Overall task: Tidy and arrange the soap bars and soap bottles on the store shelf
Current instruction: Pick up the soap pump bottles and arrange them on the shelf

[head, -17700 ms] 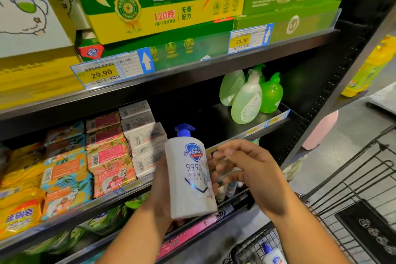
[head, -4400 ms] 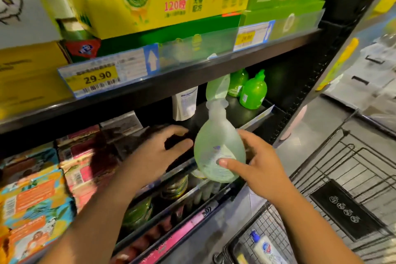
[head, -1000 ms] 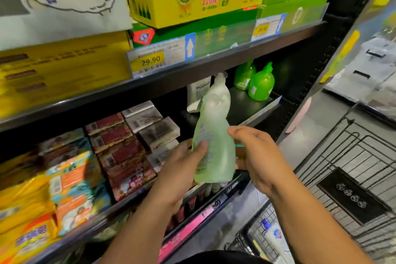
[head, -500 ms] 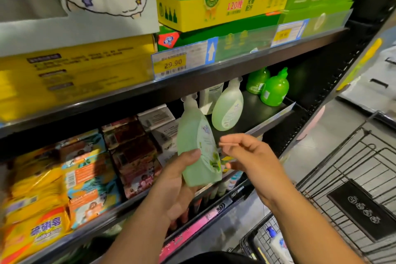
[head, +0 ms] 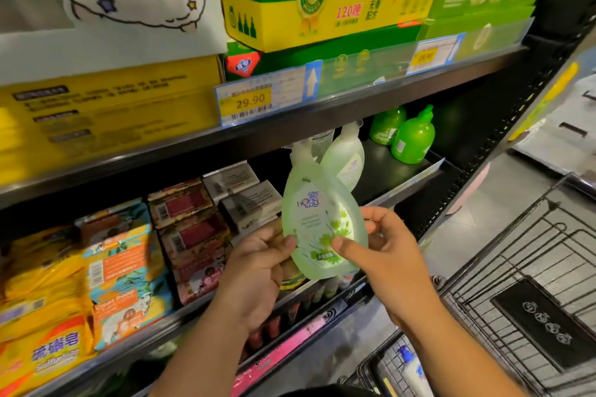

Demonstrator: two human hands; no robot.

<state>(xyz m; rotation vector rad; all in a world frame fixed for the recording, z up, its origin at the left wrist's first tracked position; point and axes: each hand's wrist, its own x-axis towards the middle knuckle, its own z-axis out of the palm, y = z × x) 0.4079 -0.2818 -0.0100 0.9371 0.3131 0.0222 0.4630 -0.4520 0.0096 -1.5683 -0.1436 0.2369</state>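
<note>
While the bottle (head: 322,219) was gripped by the fingers (head: 346,246) of left hand (head: 254,274) and right hand (head: 390,255), shelving was judged in hand; upright seating on the shelf (head: 380,171) beyond the fingers was needed.

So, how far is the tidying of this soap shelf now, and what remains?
Looks done: the soap bars sit in stacks, and one pale bottle and two bright green pump bottles stand on the shelf. In hand: the left hand and right hand grip a pale green bottle before the shelf. Left: setting it down, probably beside its match; a white bottle sits in the cart.
</note>
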